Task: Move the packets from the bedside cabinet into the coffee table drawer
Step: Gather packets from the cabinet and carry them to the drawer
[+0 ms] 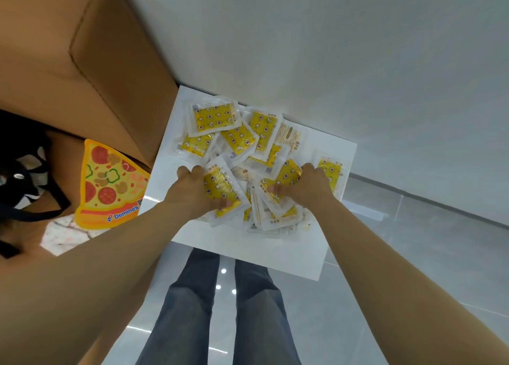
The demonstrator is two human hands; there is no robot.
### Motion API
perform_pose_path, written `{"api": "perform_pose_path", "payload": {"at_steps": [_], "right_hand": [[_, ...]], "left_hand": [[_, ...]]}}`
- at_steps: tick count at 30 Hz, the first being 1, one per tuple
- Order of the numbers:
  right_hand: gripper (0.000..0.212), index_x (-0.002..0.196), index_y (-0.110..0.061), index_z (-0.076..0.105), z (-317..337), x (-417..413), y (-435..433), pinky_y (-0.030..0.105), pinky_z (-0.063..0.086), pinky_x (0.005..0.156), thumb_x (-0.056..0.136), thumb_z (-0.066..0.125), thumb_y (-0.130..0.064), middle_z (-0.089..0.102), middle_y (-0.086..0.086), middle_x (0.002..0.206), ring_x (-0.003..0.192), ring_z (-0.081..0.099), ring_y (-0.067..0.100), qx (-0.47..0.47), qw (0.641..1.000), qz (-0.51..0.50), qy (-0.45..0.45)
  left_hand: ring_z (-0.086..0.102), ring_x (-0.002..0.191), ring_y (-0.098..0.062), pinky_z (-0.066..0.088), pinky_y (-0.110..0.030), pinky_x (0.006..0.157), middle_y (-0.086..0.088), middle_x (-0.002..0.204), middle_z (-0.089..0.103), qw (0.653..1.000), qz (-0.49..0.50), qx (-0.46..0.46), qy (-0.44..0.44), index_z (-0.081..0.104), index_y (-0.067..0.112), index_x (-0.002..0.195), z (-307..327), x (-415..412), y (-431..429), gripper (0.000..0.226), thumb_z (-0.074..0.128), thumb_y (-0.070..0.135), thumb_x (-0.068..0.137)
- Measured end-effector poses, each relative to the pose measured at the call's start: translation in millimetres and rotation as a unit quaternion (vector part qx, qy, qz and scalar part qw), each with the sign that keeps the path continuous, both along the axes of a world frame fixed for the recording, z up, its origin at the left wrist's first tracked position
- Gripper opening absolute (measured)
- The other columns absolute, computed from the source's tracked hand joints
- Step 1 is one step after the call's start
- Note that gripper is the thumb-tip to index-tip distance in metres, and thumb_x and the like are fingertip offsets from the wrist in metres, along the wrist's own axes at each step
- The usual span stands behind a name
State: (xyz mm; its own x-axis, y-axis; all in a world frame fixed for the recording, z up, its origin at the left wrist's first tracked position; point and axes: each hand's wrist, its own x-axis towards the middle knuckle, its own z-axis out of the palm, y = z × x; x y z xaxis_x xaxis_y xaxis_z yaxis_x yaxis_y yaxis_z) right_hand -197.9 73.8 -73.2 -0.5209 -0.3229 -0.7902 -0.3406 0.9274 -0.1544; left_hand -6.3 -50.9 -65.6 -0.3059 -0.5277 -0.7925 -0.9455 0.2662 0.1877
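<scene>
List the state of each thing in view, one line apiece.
packets: heaped loosely, overlapping, on the cabinet
left hand: grips packets at the heap's left
right hand: grips packets at the heap's right
bedside cabinet: top bears the heap
pizza-slice cushion: lying flat, untouched
black bag: slumped, untouched

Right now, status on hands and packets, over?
Left hand gripping packets at pile's near edge. Right hand gripping more packets. Pile sits on white cabinet top. Drawer not in view.
</scene>
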Motion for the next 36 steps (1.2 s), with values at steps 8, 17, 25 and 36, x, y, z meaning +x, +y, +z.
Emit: {"api": "perform_pose_path", "payload": {"at_steps": [8,17,25,36], "right_hand": [[0.079,0.114,-0.007,0.044,6,12,16,0.038,0.049,0.076,0.060,0.085,-0.048,0.053,0.011,0.114,0.101,0.056,0.028,-0.044,0.996,-0.081,0.011],[0.079,0.118,-0.007,0.043,11,46,18,0.044,0.051,0.084,0.061,0.086,-0.041,0.051,0.011,0.116,0.106,0.055,0.031,-0.074,0.990,-0.116,0.025],[0.105,0.134,-0.008,0.028,15,65,18,0.040,0.050,0.082,0.056,0.090,-0.041,0.034,0.014,0.128,0.107,0.055,0.036,-0.048,0.975,-0.216,0.035],[0.043,0.097,-0.017,0.055,12,73,31,0.029,0.050,0.066,0.066,0.082,-0.033,0.064,0.001,0.094,0.085,0.063,0.021,-0.144,0.963,-0.223,0.044]], "left_hand": [[0.051,0.110,-0.036,0.046,-0.041,0.089,-0.014,0.123,0.036,0.999,0.002,-0.036,-0.025,0.034,0.014,0.131,-1,0,3,0.098,0.075,0.066,0.059],[0.046,0.112,-0.036,0.044,-0.041,0.093,-0.015,0.124,0.036,0.997,0.029,-0.068,-0.002,0.038,0.014,0.129,4,-2,12,0.092,0.079,0.059,0.060],[0.053,0.106,-0.032,0.048,-0.039,0.086,-0.011,0.118,0.039,0.997,0.043,-0.066,0.022,0.044,0.011,0.121,4,0,10,0.088,0.083,0.056,0.056],[0.058,0.095,-0.026,0.043,-0.032,0.069,-0.009,0.111,0.051,0.995,0.027,-0.095,0.028,0.047,0.012,0.114,10,9,9,0.074,0.079,0.055,0.062]]}}
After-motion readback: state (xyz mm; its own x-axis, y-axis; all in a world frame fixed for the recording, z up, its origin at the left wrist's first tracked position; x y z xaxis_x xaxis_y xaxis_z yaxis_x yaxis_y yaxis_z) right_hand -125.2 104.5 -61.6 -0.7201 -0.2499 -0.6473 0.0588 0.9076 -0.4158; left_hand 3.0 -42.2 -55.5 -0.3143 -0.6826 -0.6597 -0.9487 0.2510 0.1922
